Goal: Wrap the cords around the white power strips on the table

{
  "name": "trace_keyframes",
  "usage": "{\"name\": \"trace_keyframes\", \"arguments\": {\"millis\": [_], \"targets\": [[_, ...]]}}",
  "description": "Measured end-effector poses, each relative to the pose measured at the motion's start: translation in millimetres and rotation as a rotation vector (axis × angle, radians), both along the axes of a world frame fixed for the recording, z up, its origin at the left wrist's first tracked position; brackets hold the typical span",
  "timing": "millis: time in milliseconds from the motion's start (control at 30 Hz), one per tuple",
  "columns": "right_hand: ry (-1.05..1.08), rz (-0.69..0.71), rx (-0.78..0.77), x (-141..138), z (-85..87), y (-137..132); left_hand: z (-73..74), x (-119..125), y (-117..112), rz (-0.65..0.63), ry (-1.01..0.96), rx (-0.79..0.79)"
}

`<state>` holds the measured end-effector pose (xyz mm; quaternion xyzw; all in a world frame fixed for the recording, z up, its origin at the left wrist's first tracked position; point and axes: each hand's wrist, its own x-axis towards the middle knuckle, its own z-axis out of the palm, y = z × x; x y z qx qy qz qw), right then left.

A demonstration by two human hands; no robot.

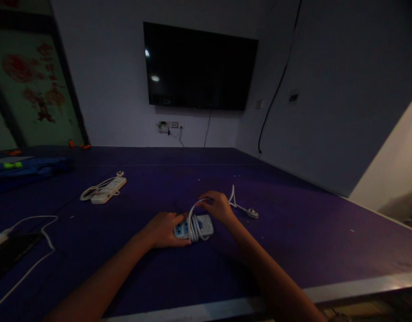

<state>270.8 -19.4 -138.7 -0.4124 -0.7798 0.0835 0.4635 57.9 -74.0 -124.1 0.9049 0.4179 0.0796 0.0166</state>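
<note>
A power strip (205, 223) with blue sockets lies on the purple table, several turns of its white cord (194, 229) wound round its middle. My left hand (167, 229) grips the strip's left end, thumb at the near side and fingers over the far side. Just above the strip's right part, my right hand (217, 206) pinches the cord, which arches up from the coils. Beyond that hand the loose cord runs right, with a raised kink, to a white plug (252, 213) lying on the table.
A second power strip (107, 190) with bundled cord lies at the left. Nearer, a white cable (48, 239) curves beside a dark flat object (16, 255). Blue fabric (38, 166) is at the far left. The table's pale edge (199, 312) runs along the front; a TV hangs on the wall.
</note>
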Motion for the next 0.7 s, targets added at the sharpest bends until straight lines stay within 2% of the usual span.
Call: {"name": "trace_keyframes", "arguments": {"millis": [167, 333, 533, 700], "targets": [[-0.002, 0.069, -0.075, -5, -2.0, -1, -5.9, 1, -1, -0.086, 0.0, 0.015], [0.016, 0.103, -0.088, -5, -3.1, 0, -12.2, 1, 0, -0.103, -0.075, 0.003], [0.058, 0.136, -0.129, -3, -8.3, 5, -20.4, 0, 3, -0.054, -0.061, 0.12], [0.065, 0.197, -0.168, -4, -9.7, 6, -22.4, 0, 2, -0.121, -0.062, 0.178]]}}
